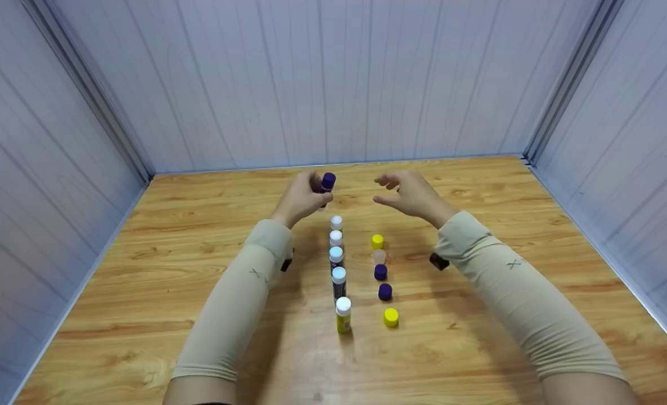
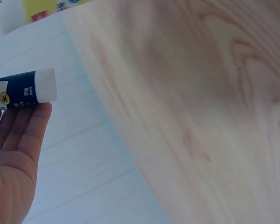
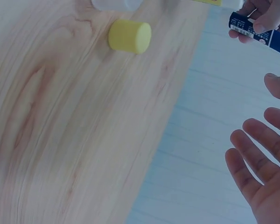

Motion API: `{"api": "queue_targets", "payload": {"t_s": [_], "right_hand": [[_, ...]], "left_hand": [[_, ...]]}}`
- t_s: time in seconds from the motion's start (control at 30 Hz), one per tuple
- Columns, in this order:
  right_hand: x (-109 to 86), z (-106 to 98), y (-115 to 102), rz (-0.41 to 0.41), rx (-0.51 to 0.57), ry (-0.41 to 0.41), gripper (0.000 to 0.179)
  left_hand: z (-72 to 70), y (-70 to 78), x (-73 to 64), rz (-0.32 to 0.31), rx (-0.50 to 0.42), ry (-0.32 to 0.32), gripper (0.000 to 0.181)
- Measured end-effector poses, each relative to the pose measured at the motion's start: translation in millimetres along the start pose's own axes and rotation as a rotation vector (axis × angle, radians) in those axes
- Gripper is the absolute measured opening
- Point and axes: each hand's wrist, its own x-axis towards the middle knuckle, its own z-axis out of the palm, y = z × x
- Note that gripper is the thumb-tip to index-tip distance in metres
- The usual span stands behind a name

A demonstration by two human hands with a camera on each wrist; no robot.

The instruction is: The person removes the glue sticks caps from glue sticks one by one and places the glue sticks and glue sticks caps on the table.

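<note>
My left hand [image 1: 302, 198] holds a dark blue glue stick [image 1: 328, 181] in the air beyond the far end of a row of glue sticks, its purple cap pointing up. In the left wrist view the white base end of that glue stick [image 2: 45, 85] sticks out past the fingers. Across from it my right hand [image 1: 412, 195] hovers with nothing in it, thumb and fingers spread apart, as the right wrist view of the hand [image 3: 266, 163] also shows. Below the hands, several glue sticks [image 1: 339, 282] stand upright with white tops up.
Right of the row, loose caps lie in a line: a yellow cap [image 1: 377, 242], a translucent cap [image 1: 379, 257], two purple caps [image 1: 385, 292] and a nearer yellow cap [image 1: 391, 318]. White panel walls [image 1: 345, 84] enclose the wooden table [image 1: 159, 264] at the back and sides.
</note>
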Motion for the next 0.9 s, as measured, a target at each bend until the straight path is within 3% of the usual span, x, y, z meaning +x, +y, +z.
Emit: {"api": "queue_targets", "payload": {"t_s": [0.37, 0.63, 0.9], "right_hand": [[-0.1, -7.8, -6.4, -0.06, 0.258, 0.16, 0.042], [-2.2, -8.8, -18.9, -0.083, 0.395, 0.193, 0.04], [-5.6, -0.2, -32.2, -0.083, 0.543, 0.212, 0.04]], "left_hand": [[-11.9, 21.9, -8.0, 0.085, 0.056, 0.007, 0.025], [-12.9, 34.7, -19.1, 0.194, 0.18, 0.032, 0.019], [-5.3, 47.1, -28.6, 0.334, 0.246, 0.068, 0.024]]}}
